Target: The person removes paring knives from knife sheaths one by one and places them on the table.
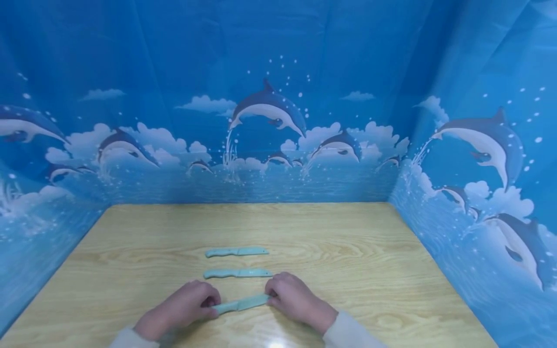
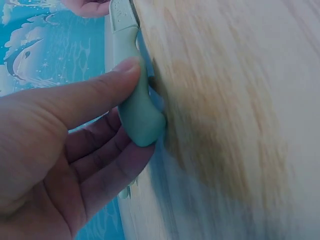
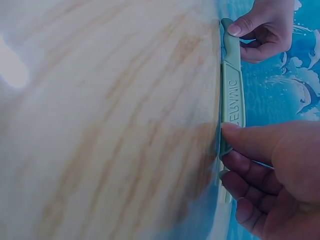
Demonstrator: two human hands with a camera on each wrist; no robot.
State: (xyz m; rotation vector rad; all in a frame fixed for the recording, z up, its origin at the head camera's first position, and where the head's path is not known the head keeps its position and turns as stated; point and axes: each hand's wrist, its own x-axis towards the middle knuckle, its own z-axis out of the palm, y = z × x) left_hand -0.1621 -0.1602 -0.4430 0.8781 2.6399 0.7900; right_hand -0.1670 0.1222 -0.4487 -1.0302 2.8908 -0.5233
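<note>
A mint-green knife [image 1: 243, 304] with raised lettering on its blade part lies slantwise between both hands, close to the tabletop. The left hand [image 1: 187, 305] pinches its handle [image 2: 140, 112], thumb on the near face and fingers behind. At the other end, the right hand [image 1: 300, 300] grips the tip of the blade part [image 3: 233, 95] between thumb and fingers. Whether the knife touches the table is hard to tell. Beyond the hands, two matching knives lie parallel on the table: a nearer one [image 1: 237, 273] just past the right fingertips, and a farther one [image 1: 237, 252].
The light wood-grain table [image 1: 339, 241] has its back edge and sides against a blue dolphin-print curtain [image 1: 278, 183]. A bright glare spot shows on the tabletop near the front edge.
</note>
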